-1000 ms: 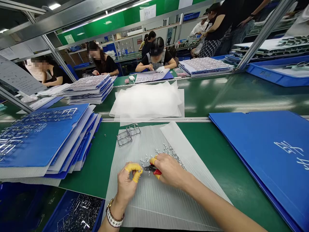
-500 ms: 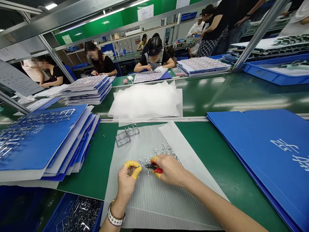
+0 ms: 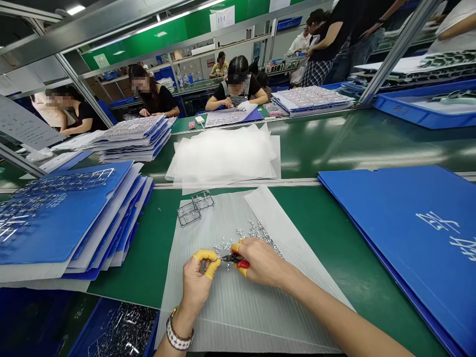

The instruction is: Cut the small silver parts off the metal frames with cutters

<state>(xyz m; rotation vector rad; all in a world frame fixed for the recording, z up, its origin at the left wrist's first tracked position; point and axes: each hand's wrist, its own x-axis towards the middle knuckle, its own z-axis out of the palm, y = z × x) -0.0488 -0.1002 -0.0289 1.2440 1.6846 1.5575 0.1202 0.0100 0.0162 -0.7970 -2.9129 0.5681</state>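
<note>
Item: two bare hands at work over a pale ribbed sheet laid on a green bench.

Left hand: yellow covers on thumb and forefinger, their tips drawn close together at the nose of the cutters; whether a piece sits between them is too small to tell. A pale-and-dark band on the wrist.

Right hand: closed round small cutters with red handles and a dark head, the head pointing toward the left fingertips. Yellow covers on these fingers also.

Small silvery parts: many, scattered loose on the sheet, just beyond the hands and partly hidden by the right one; the thickest spread runs along the sheet's folded right edge.

Silvery frames: two joined or touching, lying flat at the sheet's far left corner.

Left of the sheet: a stack of blue boards interleaved with white sheets, more frames on top. Below, a blue bin holding a tangle of dark, shiny frames.

Right: blue board, white handwritten characters on its face.

Beyond: a pile of thin white sheets; past it, a co-worker bent over flat work.
</note>
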